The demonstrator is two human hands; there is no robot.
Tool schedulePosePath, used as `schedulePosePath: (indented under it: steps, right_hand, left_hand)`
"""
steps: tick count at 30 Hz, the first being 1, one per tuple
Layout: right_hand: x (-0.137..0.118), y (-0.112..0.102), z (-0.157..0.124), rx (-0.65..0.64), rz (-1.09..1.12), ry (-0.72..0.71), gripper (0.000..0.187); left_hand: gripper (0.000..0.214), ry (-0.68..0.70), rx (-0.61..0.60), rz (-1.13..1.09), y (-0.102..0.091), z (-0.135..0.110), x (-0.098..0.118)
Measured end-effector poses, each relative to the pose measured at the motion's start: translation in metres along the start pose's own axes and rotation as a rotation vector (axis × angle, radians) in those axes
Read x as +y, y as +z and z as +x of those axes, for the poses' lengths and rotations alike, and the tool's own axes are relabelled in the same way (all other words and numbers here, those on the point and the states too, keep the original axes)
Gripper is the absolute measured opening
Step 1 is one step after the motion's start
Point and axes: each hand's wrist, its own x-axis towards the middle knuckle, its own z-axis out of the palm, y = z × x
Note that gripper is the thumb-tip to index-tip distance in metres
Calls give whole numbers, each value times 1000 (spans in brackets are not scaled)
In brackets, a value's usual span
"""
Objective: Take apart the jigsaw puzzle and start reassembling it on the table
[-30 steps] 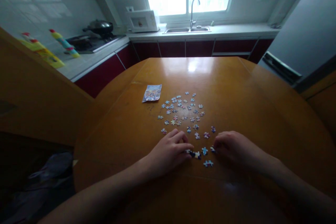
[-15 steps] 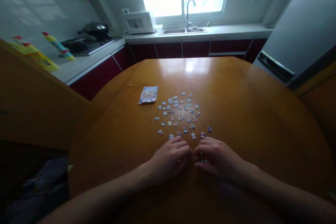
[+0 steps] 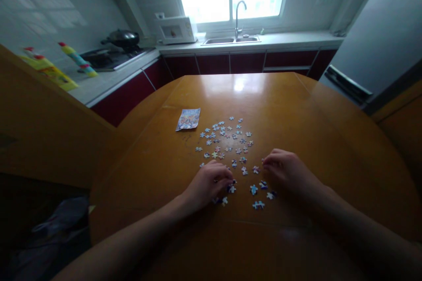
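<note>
Small jigsaw puzzle pieces (image 3: 238, 151) lie scattered over the middle of the wooden table (image 3: 158, 158). My left hand (image 3: 209, 182) is low over the near left pieces, its fingers closed at a puzzle piece (image 3: 234, 181). Just beneath those fingertips are more pieces (image 3: 232, 189), partly covered by the hand. On the right, my right hand (image 3: 286, 166) pinches a puzzle piece (image 3: 263, 160) that is mostly hidden by the fingers. Between and below the hands lie several loose pieces, among them a light blue one (image 3: 253, 189) and a longer one (image 3: 258, 205).
A printed picture sheet (image 3: 188, 119) lies left of the pieces. Beyond the table run a counter with a sink (image 3: 219, 41), a microwave (image 3: 177, 30) and a stove with a wok (image 3: 122, 38). A refrigerator (image 3: 372, 30) stands at the right.
My hands were together near the table's front and have parted. The right has moved right and farther out to a piece there; the left has shifted slightly left, uncovering pieces between them.
</note>
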Motion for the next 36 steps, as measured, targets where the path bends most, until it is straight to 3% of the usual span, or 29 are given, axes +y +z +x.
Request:
schedulePosePath:
  steps: [3, 6, 9, 13, 15, 17, 19, 21, 24, 27, 31, 36]
  right_hand:
    - [26, -6, 8, -7, -56, 56, 13]
    - [37, -8, 12, -13, -35, 132, 12]
    - [38, -7, 13, 24, -31, 165, 15]
    - [42, -8, 20, 238, -76, 137, 23]
    - [46, -7, 33, 307, -106, 87, 29]
    - [47, -2, 55, 299, -123, 32, 33]
    - [46, 6, 86, 256, -137, -32, 33]
    - [40, 17, 122, 189, -151, -92, 37]
    - [27, 34, 169, 74, -180, -170, 47]
    - [12, 49, 194, -69, -204, -254, 56]
    - [-1, 57, 186, -230, -218, -355, 61]
    - [1, 34, 129, -385, -165, -490, 66]
  left_hand:
    - [10, 151, 38, 101, 9, 3, -5]
    - [16, 211, 118, 206, 14, 6, -8]
    - [22, 180, 206, 263, 5, 8, -13]
    - [34, 61, 334, 304, -20, -1, -16]
    - [42, 31, 299, 371, -25, -15, -15]
    - [56, 34, 170, 479, -19, -33, -10]
    - [68, 34, 60, 574, -6, -48, -5]
    - [75, -5, 46, 631, 10, -58, -1]
    - [82, -94, 94, 656, 23, -58, 0]
    - [84, -165, 164, 658, 22, -46, -7]
    - [80, -260, 210, 627, 5, -17, -27]
    - [75, -307, 212, 569, -10, 29, -51]
